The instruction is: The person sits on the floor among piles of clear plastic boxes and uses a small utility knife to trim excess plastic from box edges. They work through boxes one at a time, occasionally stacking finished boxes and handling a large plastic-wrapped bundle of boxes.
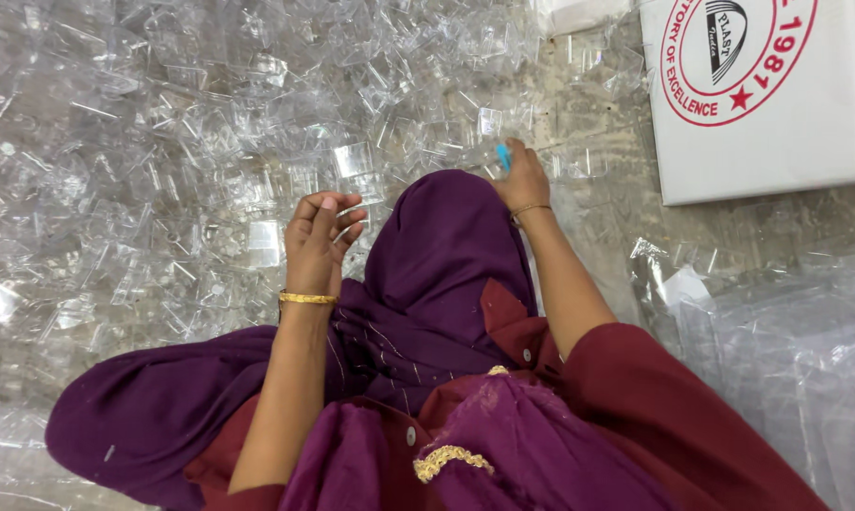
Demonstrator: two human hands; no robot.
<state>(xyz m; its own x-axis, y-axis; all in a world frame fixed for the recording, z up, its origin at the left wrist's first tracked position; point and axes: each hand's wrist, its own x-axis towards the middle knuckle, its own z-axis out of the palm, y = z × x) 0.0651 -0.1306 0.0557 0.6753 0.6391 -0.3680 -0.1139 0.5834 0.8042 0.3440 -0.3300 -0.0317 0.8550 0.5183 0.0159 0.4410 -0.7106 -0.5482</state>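
Left hand raised, grip curled around a clear plastic piece; right hand extended, grip pinching a blue tool.

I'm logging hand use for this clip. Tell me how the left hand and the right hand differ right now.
The left hand is raised close to the body, fingers curled around a small clear plastic piece; the right hand reaches farther out into the pile of clear plastic pieces. The right hand grips a small blue tool; the left holds none. Both wrists wear gold bangles.
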